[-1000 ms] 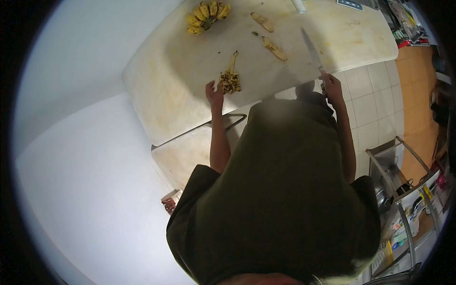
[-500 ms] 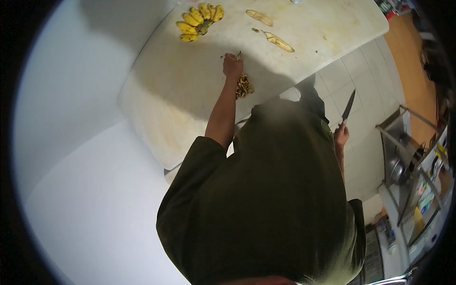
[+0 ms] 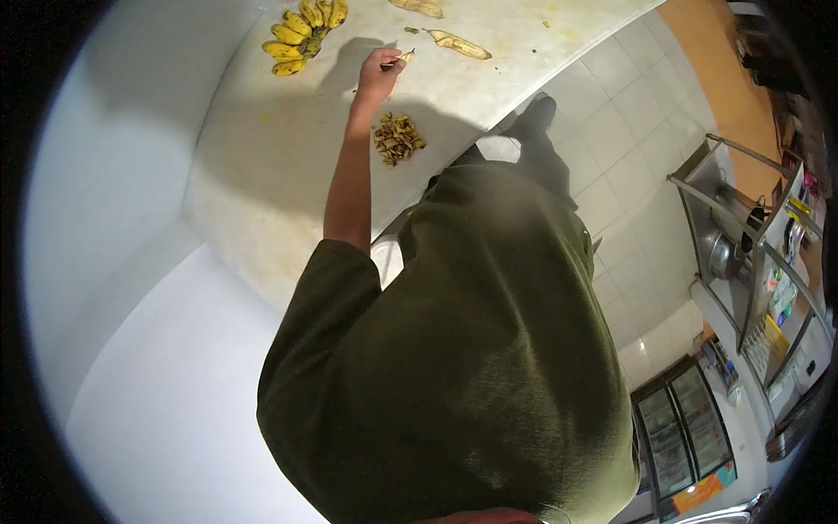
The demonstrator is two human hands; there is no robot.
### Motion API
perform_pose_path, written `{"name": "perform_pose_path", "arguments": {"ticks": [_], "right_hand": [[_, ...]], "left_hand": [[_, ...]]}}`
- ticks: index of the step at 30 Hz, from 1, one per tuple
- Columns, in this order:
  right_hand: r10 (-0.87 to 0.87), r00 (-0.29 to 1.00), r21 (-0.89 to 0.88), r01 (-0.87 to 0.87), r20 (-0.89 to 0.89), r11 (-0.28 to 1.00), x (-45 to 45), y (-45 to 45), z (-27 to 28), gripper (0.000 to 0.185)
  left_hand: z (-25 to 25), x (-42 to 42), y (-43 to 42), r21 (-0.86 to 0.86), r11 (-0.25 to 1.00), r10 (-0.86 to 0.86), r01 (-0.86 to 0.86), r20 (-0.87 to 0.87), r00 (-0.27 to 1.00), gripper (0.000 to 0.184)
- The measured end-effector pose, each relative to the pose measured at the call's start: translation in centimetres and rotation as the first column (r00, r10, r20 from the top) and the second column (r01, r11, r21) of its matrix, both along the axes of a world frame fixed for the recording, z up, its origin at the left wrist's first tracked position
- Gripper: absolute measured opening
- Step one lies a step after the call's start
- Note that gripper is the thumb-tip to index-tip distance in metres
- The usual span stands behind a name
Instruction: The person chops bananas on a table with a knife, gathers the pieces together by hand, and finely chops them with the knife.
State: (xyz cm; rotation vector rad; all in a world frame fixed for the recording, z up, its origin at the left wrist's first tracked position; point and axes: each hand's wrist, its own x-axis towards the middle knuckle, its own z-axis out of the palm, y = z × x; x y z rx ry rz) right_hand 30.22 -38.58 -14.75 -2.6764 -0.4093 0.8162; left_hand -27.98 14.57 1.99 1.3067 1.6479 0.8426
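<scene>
My left hand [image 3: 378, 77] is closed over the white tabletop, its fingers pinching a pale banana peel [image 3: 408, 55] with a dark stem end. Most of that peel is hidden by the fingers. Just below the hand lies a heap of chopped banana pieces [image 3: 399, 140]. A bunch of small yellow bananas [image 3: 301, 35] rests farther up and left. Two flattened banana peels lie to the right, one peel [image 3: 460, 44] nearer and the other [image 3: 419, 8] at the top edge. My right hand is hidden behind my body; only a knife tip [image 3: 596, 244] shows there.
The white table [image 3: 253, 183] meets a wall on the left, and its near right edge borders the tiled floor [image 3: 611, 113]. A metal rack [image 3: 698, 188] with pots and packets stands at the right, and a glass-doored cabinet [image 3: 685, 428] lies below it.
My left hand has lifted away from the chopped pieces, uncovering the heap. The right hand and most of the knife have gone out of sight behind my body. The whole view has shifted.
</scene>
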Motion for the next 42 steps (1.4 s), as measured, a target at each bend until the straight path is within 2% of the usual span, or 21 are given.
{"name": "perform_pose_path", "arguments": {"ticks": [4, 7, 8, 10, 11, 13, 14, 16, 18, 19, 21, 23, 25, 27, 28, 31, 32, 33, 37, 40, 42], "right_hand": [[0.076, 0.997, 0.118, -0.08, 0.034, 0.99, 1.0, 7.2, 1.4, 0.062], [0.129, 0.991, 0.194, -0.122, -0.026, 0.974, -2.7, 20.9, 10.4, 0.055], [0.163, 0.985, 0.254, -0.142, -0.062, 0.957, -4.2, 24.6, 12.9, 0.051], [0.364, 0.931, 0.366, -0.345, 0.02, 0.864, -5.2, 29.6, 14.0, 0.044], [0.453, 0.889, 0.409, -0.44, 0.071, 0.799, -5.5, 31.6, 14.6, 0.041], [0.6, 0.794, 0.345, -0.592, 0.096, 0.729, -8.1, 36.3, 18.6, 0.035], [0.655, 0.752, 0.381, -0.627, 0.068, 0.68, -9.4, 38.2, 19.7, 0.034], [0.812, 0.564, 0.424, -0.779, 0.15, 0.462, -11.3, 41.8, 21.1, 0.034], [0.919, 0.392, 0.3, -0.882, 0.038, 0.363, -13.9, 44.9, 23.6, 0.034], [0.938, 0.325, 0.266, -0.921, 0.119, 0.286, -15.3, 45.9, 23.0, 0.033], [0.957, 0.254, 0.364, -0.912, 0.142, 0.188, -18.3, 47.4, 23.1, 0.028], [0.98, 0.179, 0.402, -0.906, 0.082, 0.131, -20.8, 48.5, 22.8, 0.029], [0.985, 0.126, 0.406, -0.911, 0.12, 0.067, -23.6, 48.8, 23.5, 0.032], [0.985, 0.148, 0.45, -0.888, 0.086, 0.094, -25.7, 48.5, 23.7, 0.034], [0.986, 0.153, 0.471, -0.876, 0.065, 0.105, -26.9, 48.2, 23.6, 0.035], [0.972, 0.234, 0.475, -0.853, -0.022, 0.216, -29.4, 46.9, 21.8, 0.035], [0.982, 0.189, 0.494, -0.855, 0.017, 0.156, -29.6, 46.5, 21.2, 0.036], [0.983, 0.18, 0.464, -0.869, -0.026, 0.171, -29.9, 46.0, 21.8, 0.037], [0.983, 0.153, 0.344, -0.921, -0.107, 0.18, -30.5, 44.8, 21.1, 0.042], [0.981, 0.163, 0.344, -0.92, -0.101, 0.189, -30.5, 44.3, 18.9, 0.042], [0.977, 0.186, 0.381, -0.9, -0.103, 0.212, -30.4, 43.9, 16.8, 0.042]], "left_hand": [[-0.9, -0.6, 0.3, -0.042, 0.998, 0.046, -0.044, 0.054, 0.997, 0.043], [-1.5, -1.4, -2.1, -0.129, 0.979, 0.119, -0.161, -0.283, 0.952, 0.046], [-0.7, -1.2, -3.9, -0.102, 0.975, 0.178, -0.2, -0.191, 0.965, 0.048], [1.7, -1.1, -7.2, -0.117, 0.951, 0.278, -0.287, -0.084, 0.957, 0.047], [2.1, -1.0, -9.0, -0.132, 0.936, 0.326, -0.326, -0.027, 0.945, 0.047], [-0.2, -2.3, -13.4, -0.143, 0.899, 0.416, -0.415, -0.025, 0.909, 0.048], [0.0, -2.4, -15.7, -0.146, 0.866, 0.477, -0.479, -0.048, 0.878, 0.047], [-0.5, -2.8, -21.1, -0.157, 0.798, 0.579, -0.582, -0.07, 0.813, 0.043], [-2.5, -3.7, -25.8, -0.155, 0.731, 0.664, -0.664, -0.062, 0.745, 0.041], [-3.2, -3.8, -28.0, -0.149, 0.689, 0.71, -0.709, -0.061, 0.702, 0.041], [-5.9, -4.7, -31.9, -0.158, 0.637, 0.747, -0.755, -0.118, 0.655, 0.046], [-4.8, -3.1, -33.2, -0.133, 0.637, 0.705, -0.759, -0.298, 0.644, 0.063], [-4.5, -2.9, -32.9, -0.131, 0.632, 0.633, -0.763, -0.48, 0.607, 0.082], [-4.5, -2.3, -32.5, -0.17, 0.61, 0.513, -0.774, -0.66, 0.549, 0.101], [-4.8, -2.4, -31.7, -0.224, 0.594, 0.491, -0.773, -0.66, 0.569, 0.118], [-1.6, -1.1, -28.4, -0.36, 0.585, 0.506, -0.727, -0.539, 0.674, 0.125], [-2.7, -1.8, -27.9, -0.413, 0.567, 0.47, -0.713, -0.549, 0.691, 0.126], [-5.0, -2.4, -27.8, -0.465, 0.549, 0.432, -0.695, -0.554, 0.712, 0.127], [-3.9, -2.3, -26.0, -0.616, 0.477, 0.371, -0.627, -0.505, 0.779, 0.129], [-7.1, -3.9, -27.0, -0.716, 0.448, 0.353, -0.535, -0.408, 0.842, 0.132], [-3.6, -2.9, -26.0, -0.672, 0.47, 0.378, -0.573, -0.433, 0.818, 0.133]]}}
